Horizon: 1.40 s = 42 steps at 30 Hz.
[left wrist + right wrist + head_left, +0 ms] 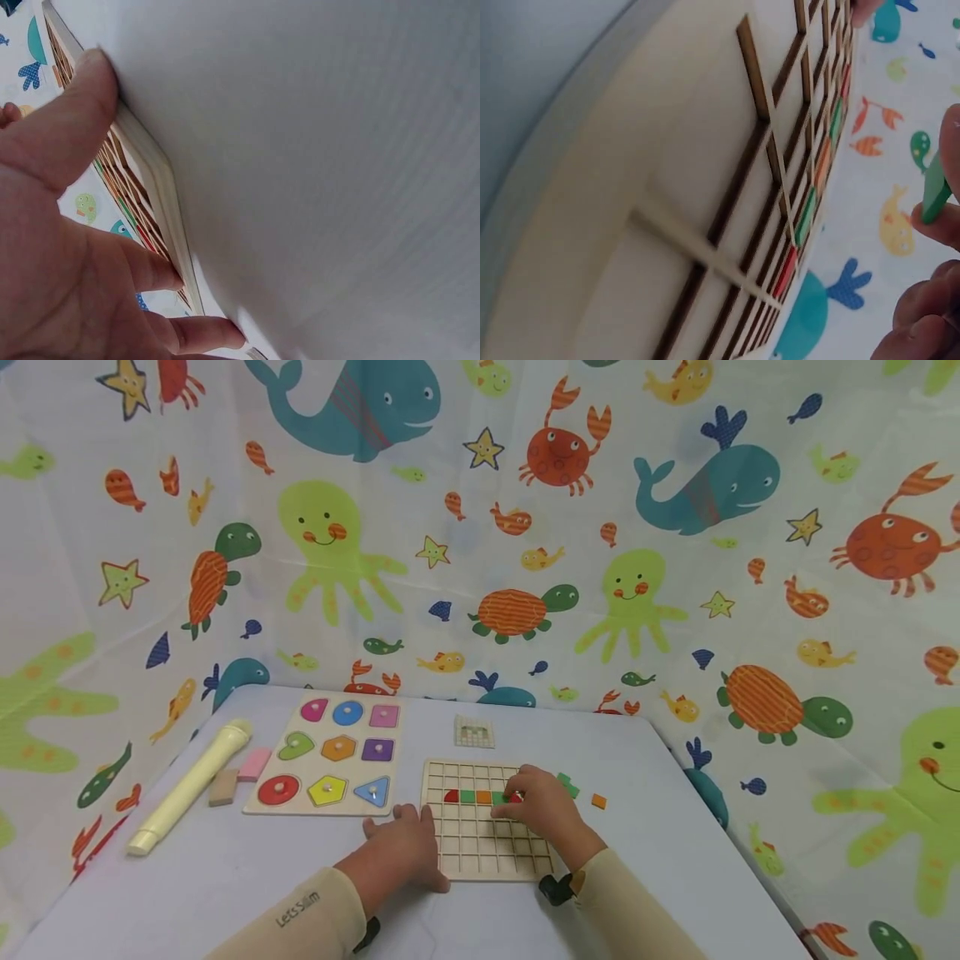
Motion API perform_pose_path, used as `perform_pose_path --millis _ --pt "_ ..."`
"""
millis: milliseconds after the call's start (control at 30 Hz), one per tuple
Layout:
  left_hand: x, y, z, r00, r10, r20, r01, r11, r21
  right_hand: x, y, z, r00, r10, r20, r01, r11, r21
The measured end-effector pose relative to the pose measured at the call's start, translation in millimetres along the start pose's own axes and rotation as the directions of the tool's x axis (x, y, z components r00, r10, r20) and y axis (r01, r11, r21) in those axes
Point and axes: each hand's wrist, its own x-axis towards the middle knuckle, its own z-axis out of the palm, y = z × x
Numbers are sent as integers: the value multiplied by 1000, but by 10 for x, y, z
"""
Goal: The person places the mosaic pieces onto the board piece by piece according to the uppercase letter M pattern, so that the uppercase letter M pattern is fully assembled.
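Observation:
A wooden grid board lies on the table, with a row of red, green and orange pieces in its upper part. My left hand rests at the board's near left corner; in the left wrist view the thumb touches one edge and the fingers lie along another, fairly straight. Over the right half of the board is my right hand. Its thumb and a finger pinch a small green piece, seen raised off the grid in the right wrist view.
Loose green pieces and an orange square lie right of the board. Behind it sits a small patterned card. To the left are a shape puzzle, pink and tan blocks, and a cream stick.

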Motion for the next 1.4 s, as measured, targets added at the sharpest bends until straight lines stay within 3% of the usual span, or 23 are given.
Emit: perform_pose_path --millis 133,633,1067,1300,1400 --pt "24 -2 2 1000 6 -2 -6 1000 3 105 -64 87 997 9 73 -7 1000 -29" --pt "44 -12 -6 1000 6 1 -6 1000 1 367 -477 317 980 12 197 9 994 -106" --pt "27 -18 -7 1000 6 -6 -6 1000 -15 409 -643 445 986 12 166 7 993 -114" --pt "33 -25 -8 1000 14 0 -14 1000 -23 403 -714 405 981 70 182 -49 992 -117" --pt "21 -33 -28 1000 5 2 -5 999 -34 421 -729 402 978 56 202 -34 993 -113"
